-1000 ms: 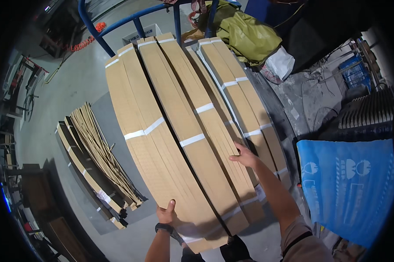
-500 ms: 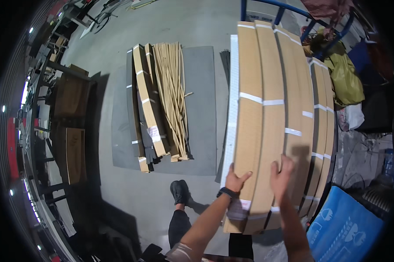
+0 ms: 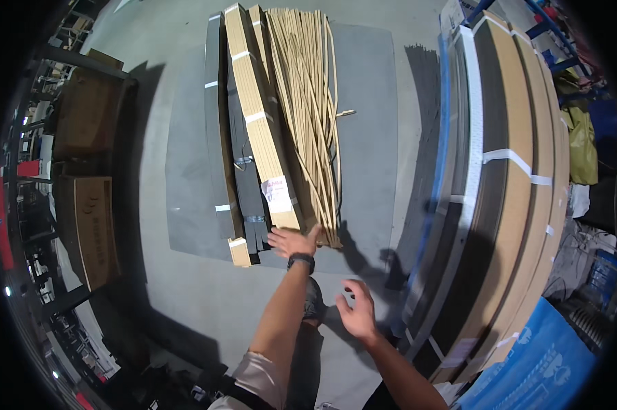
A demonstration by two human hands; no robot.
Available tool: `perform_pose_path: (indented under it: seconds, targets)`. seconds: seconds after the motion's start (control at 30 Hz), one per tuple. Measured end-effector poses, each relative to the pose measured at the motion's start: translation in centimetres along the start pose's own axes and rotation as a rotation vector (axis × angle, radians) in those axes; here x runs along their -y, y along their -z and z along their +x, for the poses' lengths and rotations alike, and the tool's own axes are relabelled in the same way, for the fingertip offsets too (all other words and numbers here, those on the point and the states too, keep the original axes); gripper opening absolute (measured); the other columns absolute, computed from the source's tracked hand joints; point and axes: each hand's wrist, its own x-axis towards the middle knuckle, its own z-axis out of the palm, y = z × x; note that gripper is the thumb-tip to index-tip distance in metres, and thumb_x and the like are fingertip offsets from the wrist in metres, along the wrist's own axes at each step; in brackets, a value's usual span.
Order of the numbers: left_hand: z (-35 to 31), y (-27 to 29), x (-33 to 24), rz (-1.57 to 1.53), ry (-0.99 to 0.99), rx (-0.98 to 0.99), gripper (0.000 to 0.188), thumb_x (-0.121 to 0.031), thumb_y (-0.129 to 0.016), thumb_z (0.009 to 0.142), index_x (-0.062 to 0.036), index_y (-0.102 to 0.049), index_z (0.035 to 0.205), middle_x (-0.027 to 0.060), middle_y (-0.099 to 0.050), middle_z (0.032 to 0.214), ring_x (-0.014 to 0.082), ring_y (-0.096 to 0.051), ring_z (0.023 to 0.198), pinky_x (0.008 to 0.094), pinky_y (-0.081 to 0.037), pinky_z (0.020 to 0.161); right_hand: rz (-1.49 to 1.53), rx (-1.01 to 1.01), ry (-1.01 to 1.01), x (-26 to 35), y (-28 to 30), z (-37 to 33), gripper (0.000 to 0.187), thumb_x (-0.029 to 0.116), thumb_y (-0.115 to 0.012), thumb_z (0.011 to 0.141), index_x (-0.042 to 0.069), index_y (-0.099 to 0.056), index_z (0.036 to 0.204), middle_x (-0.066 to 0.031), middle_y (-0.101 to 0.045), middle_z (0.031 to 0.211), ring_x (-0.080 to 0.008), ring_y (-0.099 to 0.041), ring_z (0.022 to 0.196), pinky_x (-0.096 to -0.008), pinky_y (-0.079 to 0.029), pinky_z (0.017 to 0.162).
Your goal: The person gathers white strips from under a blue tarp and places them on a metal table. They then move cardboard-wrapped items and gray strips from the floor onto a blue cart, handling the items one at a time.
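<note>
Reaching stage, as judged. Left hand (image 3: 291,241) stretched out flat, fingers spread, empty, at the near end of the tan strapped bundle (image 3: 257,116) lying on the grey floor mat (image 3: 370,137); touching or just short of it, cannot tell. Right hand (image 3: 355,311) lower and nearer, fingers loosely splayed, holding nothing, over bare concrete floor (image 3: 185,301) near a black shoe (image 3: 313,301).

Next move, by estimate: closing of fingers round the bundle's near end, with the second hand needed too, given the length.

Materials:
- Tan strapped bundle: long, flat, cardboard-coloured, banded with white straps, white label (image 3: 278,193) near the near end.
- Dark strip bundles (image 3: 235,150) just left of it: black, thin, strapped.
- Loose thin slats (image 3: 312,102) to the right: pale wood, slender, splayed, untied.
- Large banded stack (image 3: 513,178) at right: broad tan panels on edge, smooth faces, white straps, curving with the lens.
- Blue sack (image 3: 541,362) at near right: woven look.
</note>
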Motion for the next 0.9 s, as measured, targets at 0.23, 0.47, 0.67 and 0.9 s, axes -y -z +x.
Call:
perform_pose_path:
  seconds: [0.23, 0.47, 0.67, 0.9]
  targets:
    - [7.2, 0.6, 2.0, -0.198, -0.268, -0.009, 0.075, -0.02, -0.077, 0.059, 0.0125, -0.04, 0.115, 0.0293, -0.052, 0.116, 0.0369, -0.053, 0.106, 0.0382, -0.043, 0.09, -0.034, 0.023, -0.083, 1.4, -6.7, 11.6, 0.036, 0.018, -0.063, 0.079, 0.002, -0.054, 0.111, -0.0177, -0.056, 0.106, -0.034, -0.053, 0.101, -0.0408, -0.042, 0.089]
    - [-7.4, 9.5, 6.7, -0.836, -0.354, 0.459, 0.045, -0.008, -0.073, 0.065, 0.0102, -0.049, 0.098, 0.0135, -0.061, 0.09, 0.0184, -0.059, 0.076, 0.0326, -0.049, 0.068, -0.29, 0.396, -0.279, 6.8, -6.8, 14.6, 0.118, 0.05, -0.075, 0.063, -0.001, -0.003, 0.143, -0.0289, -0.017, 0.144, -0.0402, -0.02, 0.134, -0.0389, -0.024, 0.109]
    - [-14.8, 18.0, 8.4, -1.005, -0.145, 0.987, 0.059, -0.029, -0.068, 0.083, 0.0062, -0.039, 0.119, 0.012, -0.051, 0.113, 0.014, -0.052, 0.097, 0.0289, -0.044, 0.085, -0.146, 0.417, -0.292, 11.6, -2.3, 10.4, 0.106, 0.029, -0.075, 0.064, 0.0, -0.01, 0.143, -0.0266, -0.029, 0.14, -0.0354, -0.032, 0.13, -0.0375, -0.03, 0.105]
    - [-13.9, 19.6, -1.2, -1.576, 0.152, 1.042, 0.091, -0.075, -0.039, 0.078, 0.0012, -0.045, 0.126, 0.0128, -0.053, 0.125, 0.0276, -0.05, 0.113, 0.0419, -0.038, 0.098, 0.278, 0.567, -0.293, 14.9, 15.4, -1.7, 0.099, 0.025, -0.077, 0.069, -0.002, -0.016, 0.142, -0.0194, -0.034, 0.14, -0.0236, -0.034, 0.129, -0.031, -0.026, 0.105]
